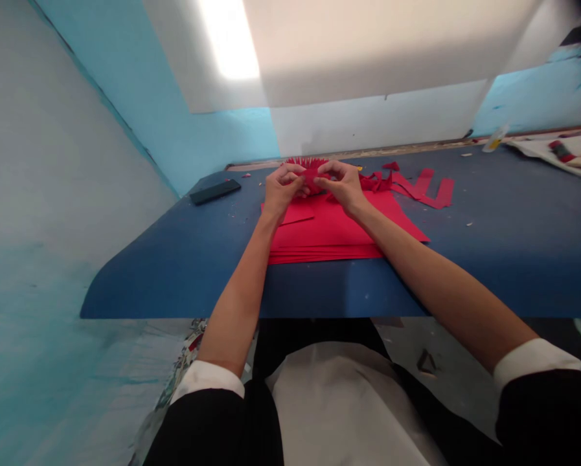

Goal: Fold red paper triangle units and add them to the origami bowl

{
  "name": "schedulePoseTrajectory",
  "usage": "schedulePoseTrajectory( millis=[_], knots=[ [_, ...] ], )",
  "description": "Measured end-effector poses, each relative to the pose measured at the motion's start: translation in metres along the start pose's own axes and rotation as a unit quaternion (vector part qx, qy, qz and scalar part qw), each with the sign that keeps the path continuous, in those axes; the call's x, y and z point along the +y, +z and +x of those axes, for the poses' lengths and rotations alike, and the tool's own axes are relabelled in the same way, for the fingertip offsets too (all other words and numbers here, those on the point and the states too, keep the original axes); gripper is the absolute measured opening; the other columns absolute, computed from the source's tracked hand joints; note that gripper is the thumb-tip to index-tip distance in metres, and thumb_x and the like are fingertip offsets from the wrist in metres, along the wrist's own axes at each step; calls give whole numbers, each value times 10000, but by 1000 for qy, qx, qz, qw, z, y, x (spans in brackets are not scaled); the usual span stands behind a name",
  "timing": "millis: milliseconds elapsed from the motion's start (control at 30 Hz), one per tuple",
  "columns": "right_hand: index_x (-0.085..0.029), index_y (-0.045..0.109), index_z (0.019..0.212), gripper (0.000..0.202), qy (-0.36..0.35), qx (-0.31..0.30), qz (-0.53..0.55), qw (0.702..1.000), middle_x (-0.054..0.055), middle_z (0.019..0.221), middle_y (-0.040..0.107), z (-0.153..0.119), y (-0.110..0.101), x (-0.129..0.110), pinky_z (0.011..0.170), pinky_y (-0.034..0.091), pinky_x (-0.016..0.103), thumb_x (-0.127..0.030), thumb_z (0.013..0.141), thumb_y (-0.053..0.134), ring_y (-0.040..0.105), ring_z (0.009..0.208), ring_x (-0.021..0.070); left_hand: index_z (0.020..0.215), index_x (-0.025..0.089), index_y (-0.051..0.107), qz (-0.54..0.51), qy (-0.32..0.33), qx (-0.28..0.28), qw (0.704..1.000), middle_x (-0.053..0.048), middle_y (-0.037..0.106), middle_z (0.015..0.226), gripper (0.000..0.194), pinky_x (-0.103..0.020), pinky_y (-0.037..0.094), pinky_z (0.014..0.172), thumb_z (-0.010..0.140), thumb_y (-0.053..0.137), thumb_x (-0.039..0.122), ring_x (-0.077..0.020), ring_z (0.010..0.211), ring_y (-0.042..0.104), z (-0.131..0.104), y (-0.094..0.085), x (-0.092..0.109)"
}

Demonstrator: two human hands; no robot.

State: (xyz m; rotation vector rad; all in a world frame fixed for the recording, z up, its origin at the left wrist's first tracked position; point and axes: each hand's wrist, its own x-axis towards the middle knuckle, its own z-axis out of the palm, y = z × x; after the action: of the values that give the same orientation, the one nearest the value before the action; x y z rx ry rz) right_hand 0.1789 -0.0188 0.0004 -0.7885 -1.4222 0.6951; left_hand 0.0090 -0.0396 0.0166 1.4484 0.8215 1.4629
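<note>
Above the frame's centre, a small red paper piece [312, 175] is pinched between the fingers of the left hand [281, 188] and right hand [342, 184], over stacked red sheets [329, 233] on the blue surface [489, 246]. Folds are best pressed firmly, evenly. It appears fringed, crumpled, bright red.

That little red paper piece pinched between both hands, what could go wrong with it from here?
The red paper piece is thin and pinched by both the left hand and the right hand, so it might tear or crease. The loose red strips nearby could get brushed across the blue table. The black phone lies close to the table's left edge.
</note>
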Motion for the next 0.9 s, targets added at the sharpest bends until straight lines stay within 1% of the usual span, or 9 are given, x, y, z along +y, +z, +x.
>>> schedulePoseTrajectory(
  millis=[67,133,233,400,500,633,767,833,900],
  knots=[
    [-228,638,763,244,11,0,11,1000,-1,788,641,-1,1,-4,672,487,295,-249,682,868,577,751,155,943,218,670,4,-6,-5,1000,66,638,603,351,-198,558,622,818,942,401,-115,599,701,-1,0,1],
    [-228,627,763,246,26,-10,28,999,-12,755,627,-2,2,-6,641,472,282,-239,682,859,557,708,138,944,223,663,2,-5,-7,1000,72,638,608,352,-194,553,619,817,944,392,-107,591,694,-1,0,1],
    [-243,604,768,268,40,-27,39,998,-14,718,608,-3,3,-5,595,446,284,-286,686,856,528,657,136,930,224,649,2,6,-17,1000,80,642,615,364,-198,553,621,803,951,382,-100,575,683,-1,1,1],
    [-243,587,810,290,24,-36,34,998,-19,709,583,-2,2,-2,596,441,289,-369,727,834,518,640,130,924,211,647,8,3,-30,1000,57,680,670,331,-220,573,670,837,923,372,-110,618,710,-1,2,0],
    [-239,591,808,260,27,-31,39,998,-24,699,576,-2,2,-2,601,445,289,-323,736,826,523,635,127,926,205,654,11,-3,-33,999,50,690,681,323,-215,573,669,857,904,397,-107,623,716,0,1,-1],
    [-247,612,796,219,44,-26,48,998,-23,685,590,-2,2,-3,599,463,298,-219,730,819,531,628,139,896,205,641,23,3,-40,999,59,700,666,357,-193,570,641,815,938,386,-95,599,703,2,-1,-3],
    [-243,620,805,204,34,-45,36,998,-21,685,601,-2,2,-2,621,475,307,-179,750,806,538,627,140,857,205,619,25,1,-27,999,57,692,654,323,-200,582,657,830,922,313,-101,605,710,2,-1,-4],
    [-238,623,808,191,22,-52,27,998,-22,681,592,-2,2,-2,631,470,306,-186,763,802,537,633,138,835,197,615,8,-1,-28,1000,51,689,662,300,-216,601,688,837,908,262,-107,625,726,1,-1,-4],
    [-238,624,807,187,12,-49,23,998,-20,683,591,-3,2,-3,639,470,304,-221,771,806,541,650,142,808,183,622,-15,-3,-41,999,41,694,674,268,-232,619,720,838,887,205,-113,648,742,1,-1,-4]
  ],
)
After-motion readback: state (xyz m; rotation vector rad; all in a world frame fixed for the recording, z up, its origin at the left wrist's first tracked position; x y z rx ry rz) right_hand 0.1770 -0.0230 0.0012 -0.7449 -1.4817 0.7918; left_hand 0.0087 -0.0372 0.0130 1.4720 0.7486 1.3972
